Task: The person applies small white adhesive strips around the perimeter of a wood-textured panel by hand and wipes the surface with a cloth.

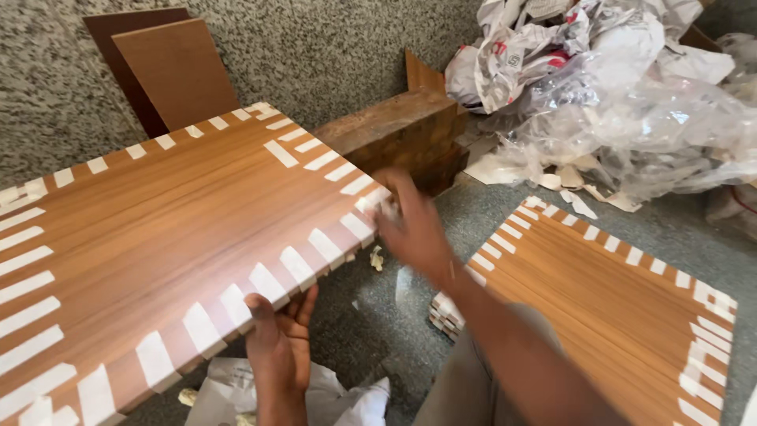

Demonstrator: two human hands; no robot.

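At the near edge, 6 o'clock: left hand (277, 347) is the grip, fingers clamped round the wood-grain board (158, 237).
Right hand (410, 229): blurred at the 3 o'clock corner, pinching a tape strip (377, 201); hold unclear.
Handling: likely stiff, fairly heavy, slick-faced; hold by edges.
Floor, 4 o'clock: second taped board (615, 300).

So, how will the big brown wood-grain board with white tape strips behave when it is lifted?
The taped brown wood-grain board looks stiff: it stays flat though the left hand grips only its edge. It is probably fairly heavy, being broad. The right hand at its corner may help stop tipping.
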